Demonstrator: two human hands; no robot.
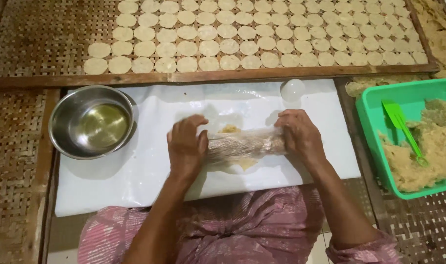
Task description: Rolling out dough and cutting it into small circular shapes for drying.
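My left hand [186, 146] and my right hand [301, 134] press palms-down on the two ends of a rolling pin [245, 145] wrapped in clear plastic. The pin lies crosswise on a white plastic sheet [135, 171]. Under it is a flattened piece of yellowish dough [229, 129], mostly hidden by the pin. A small clear plastic ball or bag [292, 90] rests at the sheet's far edge.
A steel bowl [91, 122] with oily liquid stands at the left. A green tub [379, 117] at the right holds crumbly dough and a green spatula [403, 128]. Beyond lies a woven tray [46, 39] with several rows of flat round dough discs [262, 34].
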